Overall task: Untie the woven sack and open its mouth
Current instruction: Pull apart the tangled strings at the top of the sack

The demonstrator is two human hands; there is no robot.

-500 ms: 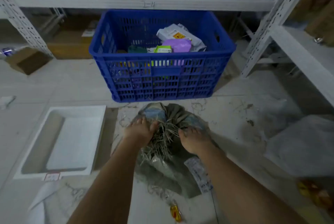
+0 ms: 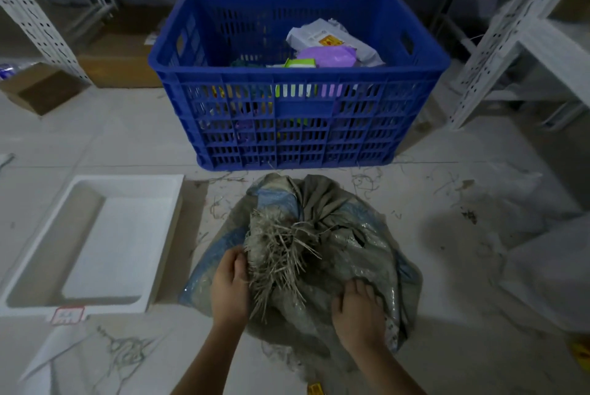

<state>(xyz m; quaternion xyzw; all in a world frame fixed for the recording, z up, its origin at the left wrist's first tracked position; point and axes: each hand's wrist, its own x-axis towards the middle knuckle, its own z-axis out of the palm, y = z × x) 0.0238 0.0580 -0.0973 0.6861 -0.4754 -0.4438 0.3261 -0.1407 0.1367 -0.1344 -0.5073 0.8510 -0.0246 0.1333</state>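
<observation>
Two bare hands work a grey-and-blue woven sack (image 2: 319,254) lying on the dusty floor at lower centre of the head view. The left hand (image 2: 230,286) clutches the frayed bundle of loose fibres (image 2: 281,251) at the gathered mouth — fingers curled into the strands. The right hand (image 2: 357,315) presses on the sack's cloth, fingers bent into it, pinching a fold. Above, at centre frame, stands a blue crate (image 2: 297,126) holding packets; a white tray (image 2: 95,241) lies at left.
</observation>
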